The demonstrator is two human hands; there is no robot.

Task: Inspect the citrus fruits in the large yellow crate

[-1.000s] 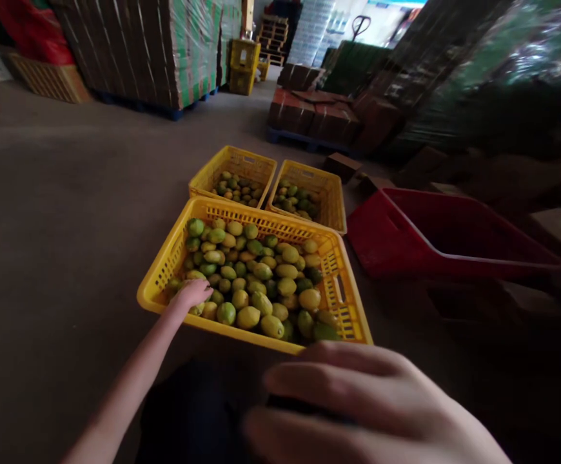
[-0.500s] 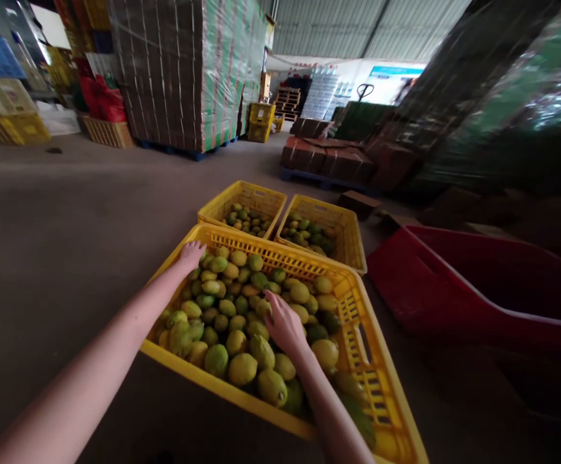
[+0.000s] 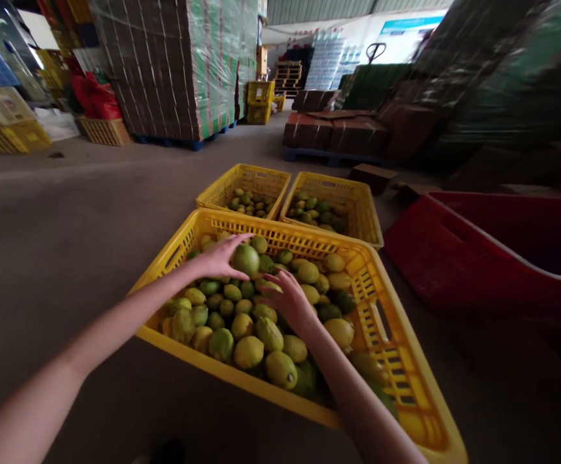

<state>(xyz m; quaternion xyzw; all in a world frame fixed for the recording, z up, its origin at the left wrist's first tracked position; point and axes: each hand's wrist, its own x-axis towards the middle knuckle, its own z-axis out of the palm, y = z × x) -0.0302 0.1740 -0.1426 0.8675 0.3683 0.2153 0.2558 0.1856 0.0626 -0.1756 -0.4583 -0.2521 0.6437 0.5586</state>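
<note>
A large yellow plastic crate (image 3: 280, 403) in front of me holds many green and yellow lemons (image 3: 249, 352). Above the fruit in its far left half, my left hand (image 3: 220, 258) has its thumb and fingers around a green lemon (image 3: 245, 260). My right hand (image 3: 287, 298) is just to the right and nearer to me, over the lemons. Its fingers are apart and point left toward that green lemon, with nothing visible in them.
Beyond the large crate stand two yellow crates, one at left (image 3: 244, 174) and one at right (image 3: 358, 200), each partly filled with lemons. A red bin (image 3: 420, 258) is at the right. Farther back are a wrapped pallet stack (image 3: 155, 71) and brown cartons (image 3: 333, 134).
My left hand has moved from the crate's left rim in over the fruit and grasped a green lemon. My right hand has opened its fingers, staying over the lemons.
</note>
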